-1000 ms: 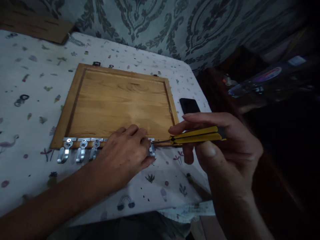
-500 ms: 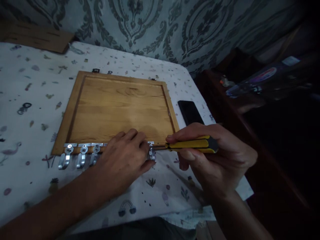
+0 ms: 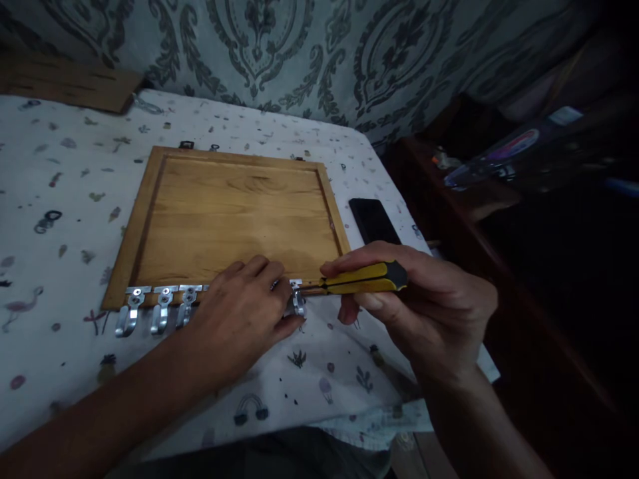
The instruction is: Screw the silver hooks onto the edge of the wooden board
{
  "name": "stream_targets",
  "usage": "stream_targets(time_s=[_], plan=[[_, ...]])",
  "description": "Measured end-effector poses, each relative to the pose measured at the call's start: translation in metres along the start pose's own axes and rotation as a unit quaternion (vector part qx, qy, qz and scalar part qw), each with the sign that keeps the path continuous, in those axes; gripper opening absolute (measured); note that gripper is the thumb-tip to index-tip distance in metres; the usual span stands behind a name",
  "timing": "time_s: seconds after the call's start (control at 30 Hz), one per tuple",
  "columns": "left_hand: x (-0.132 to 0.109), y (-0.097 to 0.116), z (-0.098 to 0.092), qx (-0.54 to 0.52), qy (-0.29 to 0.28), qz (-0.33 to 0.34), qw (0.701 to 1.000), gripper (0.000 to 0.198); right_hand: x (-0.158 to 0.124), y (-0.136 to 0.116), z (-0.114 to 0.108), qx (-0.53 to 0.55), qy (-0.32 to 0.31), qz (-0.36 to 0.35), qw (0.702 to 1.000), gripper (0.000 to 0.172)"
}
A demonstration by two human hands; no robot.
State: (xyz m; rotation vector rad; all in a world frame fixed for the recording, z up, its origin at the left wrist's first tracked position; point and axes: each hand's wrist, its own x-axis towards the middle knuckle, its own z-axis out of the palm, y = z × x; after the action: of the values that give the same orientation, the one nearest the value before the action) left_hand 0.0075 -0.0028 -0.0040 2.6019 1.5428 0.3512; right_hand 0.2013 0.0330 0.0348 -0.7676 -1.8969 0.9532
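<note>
A framed wooden panel lies flat, with several metal hooks fixed along its near edge. Curled fingers of my left hand press on that edge and close around the rightmost metal hook. Between the thumb and fingers of my right hand is a screwdriver with a yellow and black handle. Its shaft points left, and the tip is at the rightmost hook. Part of the hook row is hidden under my left hand.
A black phone rests on the patterned tablecloth right of the panel. Cardboard lies at the back left, against the patterned wall. A clear plastic bottle is to the right, beyond the table's edge.
My right hand and the screwdriver have moved left, bringing the tip to the rightmost hook. My left hand stays on the panel's edge. The view has shifted slightly.
</note>
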Motion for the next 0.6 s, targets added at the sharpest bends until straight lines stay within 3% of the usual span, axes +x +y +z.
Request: stream_targets(time_s=[0.17, 0.47, 0.6], plan=[[-0.003, 0.000, 0.000, 0.000, 0.017, 0.003, 1.000, 0.028, 0.002, 0.006, 0.005, -0.071, 0.040, -0.046, 0.996, 0.016], [-0.001, 0.000, -0.003, -0.009, 0.002, -0.002, 1.000, 0.025, -0.004, 0.009, 0.006, -0.097, 0.051, -0.058, 0.992, 0.013], [-0.001, 0.000, -0.004, -0.014, -0.006, -0.006, 1.000, 0.025, -0.009, 0.007, 0.007, -0.112, 0.096, -0.076, 0.986, 0.015]])
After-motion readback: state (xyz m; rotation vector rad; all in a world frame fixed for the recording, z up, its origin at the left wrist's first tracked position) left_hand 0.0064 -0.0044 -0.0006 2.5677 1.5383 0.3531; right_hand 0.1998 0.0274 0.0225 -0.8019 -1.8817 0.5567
